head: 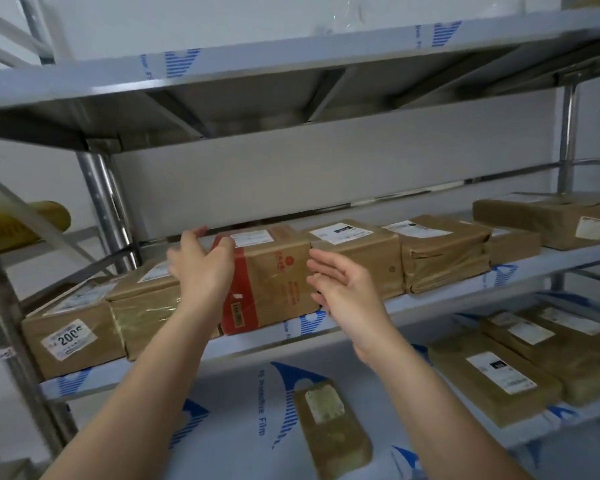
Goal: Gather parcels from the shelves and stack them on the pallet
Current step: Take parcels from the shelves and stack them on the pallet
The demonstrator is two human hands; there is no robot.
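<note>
A brown parcel with a red band (274,271) stands in a row of parcels on the middle shelf (440,299). My left hand (201,268) touches its left top corner, fingers loosely spread over the red band. My right hand (343,285) hovers open at the parcel's right front edge, palm facing left, fingers straight. Whether it touches the cardboard I cannot tell. Next to it on the right sit a second brown parcel (361,258) and a taped one (444,258). The pallet is out of sight.
Left of the red-banded parcel lie a film-wrapped parcel (146,313) and one labelled 200 (73,337). The lower shelf (243,410) holds a small parcel (333,431) and several flat ones (499,375). A steel post (101,202) and the upper shelf (291,64) frame the opening.
</note>
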